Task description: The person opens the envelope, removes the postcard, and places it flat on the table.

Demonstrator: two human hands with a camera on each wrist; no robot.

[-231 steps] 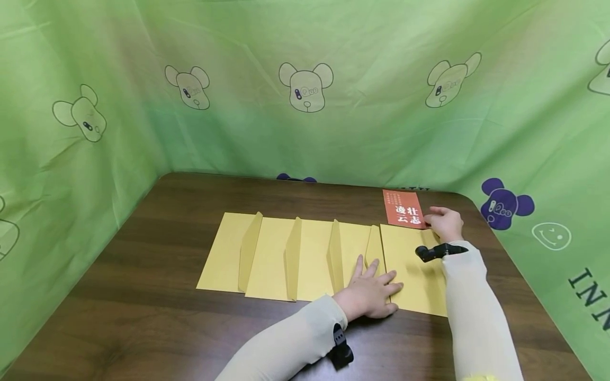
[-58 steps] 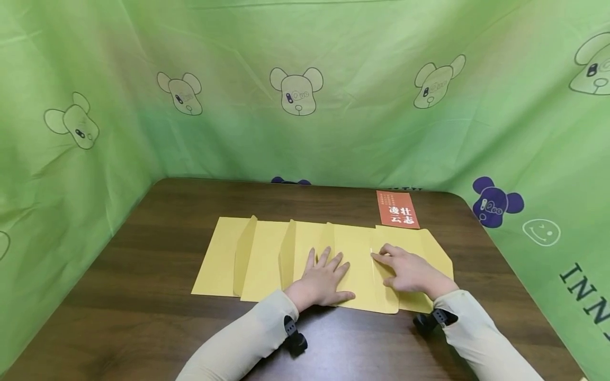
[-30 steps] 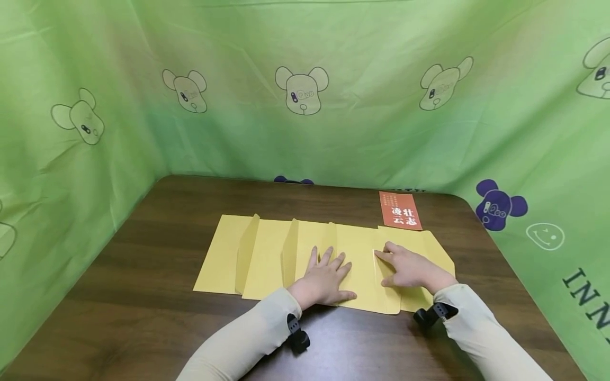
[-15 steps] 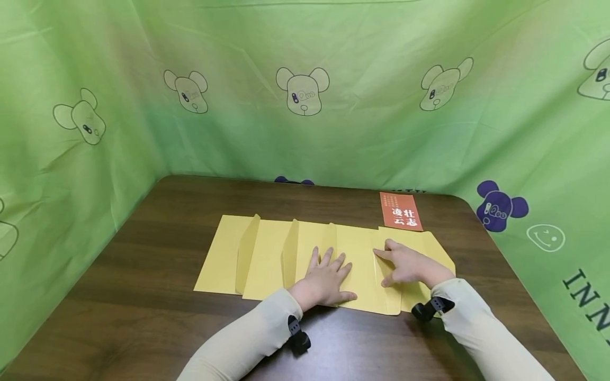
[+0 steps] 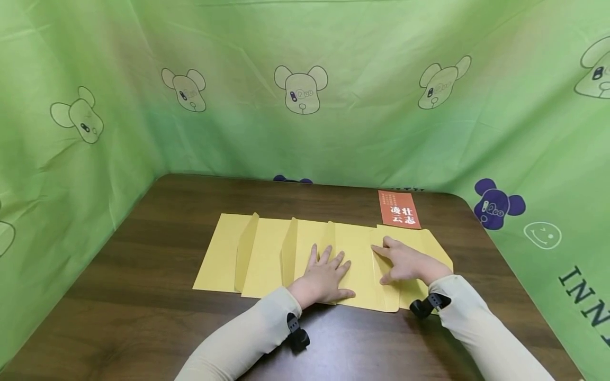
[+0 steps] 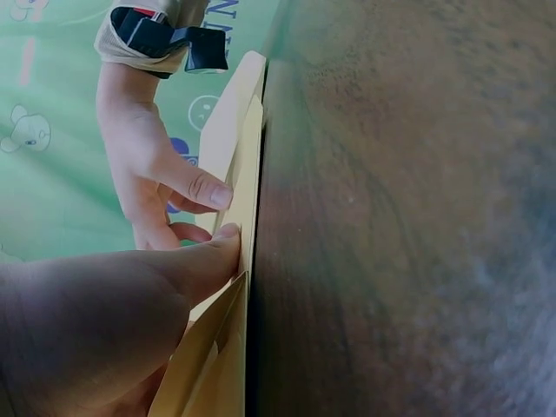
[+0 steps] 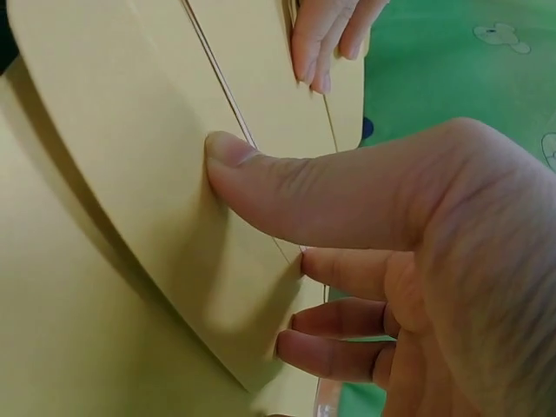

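Note:
A row of overlapping yellow envelopes [image 5: 271,259] lies on the table in the head view, some flaps standing up. My left hand [image 5: 320,280] rests with fingers spread on the third and fourth from the left. The fourth one's flap [image 5: 388,299] lies flat over the rightmost envelope [image 5: 419,241], with a thin shiny line along its fold. My right hand [image 5: 405,263] touches that flap, index fingertip at the line's far end. In the right wrist view the thumb [image 7: 330,200] presses on the flap, apart from the index finger [image 7: 347,269]; nothing shows clearly pinched.
A red card [image 5: 399,209] with white characters lies behind the right end of the row. The dark wooden table [image 5: 119,317] extends on all sides. Green printed cloth [image 5: 305,143] hangs behind and beside it.
Since the oldest frame, the fourth flap has come down flat, my right hand has moved from the right end onto it, and my left hand has shifted left. Lately both hands stay nearly still.

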